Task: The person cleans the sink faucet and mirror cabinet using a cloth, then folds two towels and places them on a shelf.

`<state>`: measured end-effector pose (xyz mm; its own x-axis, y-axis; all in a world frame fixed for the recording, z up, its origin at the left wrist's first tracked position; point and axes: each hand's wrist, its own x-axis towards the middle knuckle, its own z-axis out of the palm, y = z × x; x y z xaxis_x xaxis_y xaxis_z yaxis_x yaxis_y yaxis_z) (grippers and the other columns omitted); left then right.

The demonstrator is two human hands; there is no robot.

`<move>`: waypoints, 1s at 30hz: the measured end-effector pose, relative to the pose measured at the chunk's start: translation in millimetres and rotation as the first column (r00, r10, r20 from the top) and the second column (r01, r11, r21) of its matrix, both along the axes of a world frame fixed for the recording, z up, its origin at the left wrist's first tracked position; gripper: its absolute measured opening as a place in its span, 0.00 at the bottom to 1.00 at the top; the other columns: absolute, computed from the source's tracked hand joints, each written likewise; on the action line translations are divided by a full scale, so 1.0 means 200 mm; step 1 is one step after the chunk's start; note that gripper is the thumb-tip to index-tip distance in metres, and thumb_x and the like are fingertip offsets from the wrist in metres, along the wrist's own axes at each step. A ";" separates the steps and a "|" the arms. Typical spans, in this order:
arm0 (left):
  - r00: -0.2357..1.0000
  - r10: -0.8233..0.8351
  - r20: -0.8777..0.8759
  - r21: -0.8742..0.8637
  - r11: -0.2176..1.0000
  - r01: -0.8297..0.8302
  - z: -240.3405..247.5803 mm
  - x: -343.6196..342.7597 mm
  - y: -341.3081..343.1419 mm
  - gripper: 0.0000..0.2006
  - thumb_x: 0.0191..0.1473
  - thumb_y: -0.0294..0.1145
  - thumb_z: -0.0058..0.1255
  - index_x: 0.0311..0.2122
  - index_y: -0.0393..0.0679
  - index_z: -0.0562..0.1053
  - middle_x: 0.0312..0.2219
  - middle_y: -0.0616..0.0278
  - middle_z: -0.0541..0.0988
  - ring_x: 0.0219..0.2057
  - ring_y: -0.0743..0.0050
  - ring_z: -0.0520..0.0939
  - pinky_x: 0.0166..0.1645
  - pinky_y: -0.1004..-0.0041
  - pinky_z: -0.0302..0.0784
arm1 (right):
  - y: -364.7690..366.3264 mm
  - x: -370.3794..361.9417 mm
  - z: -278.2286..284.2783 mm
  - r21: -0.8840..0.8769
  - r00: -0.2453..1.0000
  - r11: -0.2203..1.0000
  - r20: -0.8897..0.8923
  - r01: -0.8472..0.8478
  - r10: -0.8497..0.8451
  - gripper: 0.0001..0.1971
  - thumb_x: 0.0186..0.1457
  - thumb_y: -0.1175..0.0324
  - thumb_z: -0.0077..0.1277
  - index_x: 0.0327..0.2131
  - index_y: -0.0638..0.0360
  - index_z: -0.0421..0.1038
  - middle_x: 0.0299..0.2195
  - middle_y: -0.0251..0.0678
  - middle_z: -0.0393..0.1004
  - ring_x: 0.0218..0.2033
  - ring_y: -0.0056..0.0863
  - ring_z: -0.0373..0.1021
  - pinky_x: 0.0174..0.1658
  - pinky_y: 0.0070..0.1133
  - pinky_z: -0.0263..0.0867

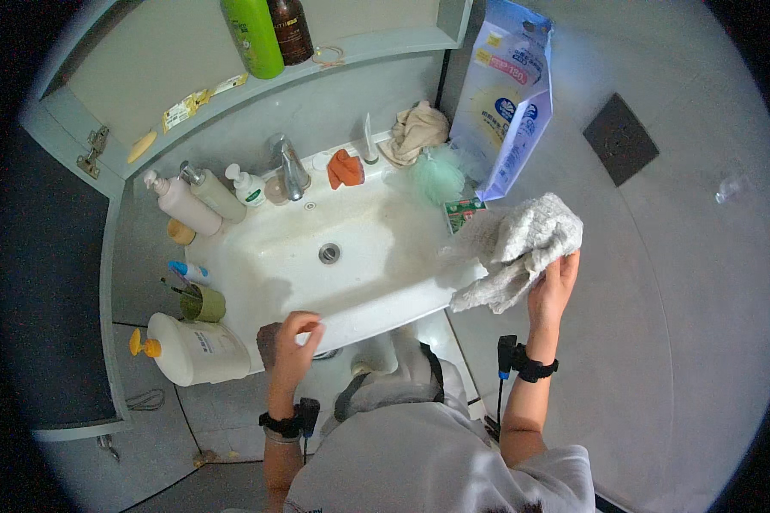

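At the right side of the white washbasin [376, 318], my right hand [553, 286] grips a crumpled light grey towel [522, 244]. The towel hangs in folds over the basin's right edge, and its bulk hides part of that rim. My left hand [293, 346] is by the basin's front left rim, fingers loosely bent and thumb apart, with nothing visible in them. Beside its outer edge is a dark brown, rough-looking piece [267, 344], partly covered by the hand. Whether the hand touches it I cannot tell.
Behind the drain stands the faucet [291, 171], with pump bottles [188, 205] to its left. An orange cloth [345, 169], beige cloth [419, 132] and green bath puff [437, 175] lie right. A large pump jug [197, 349], green cup [203, 303] and tall purple-white package [505, 103] flank the basin.
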<state>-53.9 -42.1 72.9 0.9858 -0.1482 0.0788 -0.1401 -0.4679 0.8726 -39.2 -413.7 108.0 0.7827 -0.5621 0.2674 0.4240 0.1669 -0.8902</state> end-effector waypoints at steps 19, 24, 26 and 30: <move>0.942 -0.334 -0.036 -0.288 0.906 0.310 0.18 -0.34 -0.01 0.07 0.49 0.25 0.47 0.34 0.35 0.66 0.31 0.57 0.71 0.33 0.68 0.71 0.39 0.74 0.66 | 0.78 -0.54 0.13 -0.531 0.833 0.641 -0.344 -0.554 0.434 0.09 0.50 0.72 0.49 0.35 0.64 0.66 0.35 0.41 0.68 0.36 0.33 0.66 0.40 0.22 0.61; 0.969 -0.245 -0.033 -0.288 0.931 0.225 0.11 -0.40 0.03 0.08 0.51 0.27 0.46 0.26 0.36 0.62 0.25 0.62 0.66 0.27 0.74 0.66 0.35 0.77 0.63 | 0.80 -0.63 0.10 -0.464 0.816 0.694 -0.476 -0.550 0.328 0.07 0.52 0.71 0.47 0.33 0.64 0.65 0.30 0.39 0.68 0.28 0.28 0.64 0.31 0.20 0.61; 0.977 -0.215 -0.016 -0.255 0.945 0.204 0.10 -0.41 0.04 0.09 0.51 0.27 0.46 0.25 0.36 0.61 0.29 0.60 0.66 0.30 0.73 0.66 0.38 0.76 0.62 | 0.78 -0.65 0.08 -0.472 0.785 0.645 -0.499 -0.601 0.367 0.07 0.52 0.70 0.47 0.33 0.65 0.65 0.30 0.39 0.67 0.28 0.28 0.64 0.31 0.20 0.61; 0.985 -0.167 -0.032 -0.279 0.948 0.152 0.09 -0.47 0.00 0.08 0.51 0.27 0.46 0.26 0.36 0.62 0.31 0.60 0.66 0.32 0.73 0.67 0.39 0.77 0.62 | 0.67 -0.62 0.00 -0.513 0.751 0.552 -0.503 -0.658 0.427 0.09 0.54 0.68 0.45 0.33 0.64 0.66 0.28 0.39 0.67 0.28 0.28 0.65 0.33 0.21 0.62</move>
<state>-147.5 -41.5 91.1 0.9549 -0.2843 0.0853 -0.1419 -0.1849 0.9725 -162.9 -280.6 108.1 0.9731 0.2159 0.0805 0.1567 -0.3643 -0.9180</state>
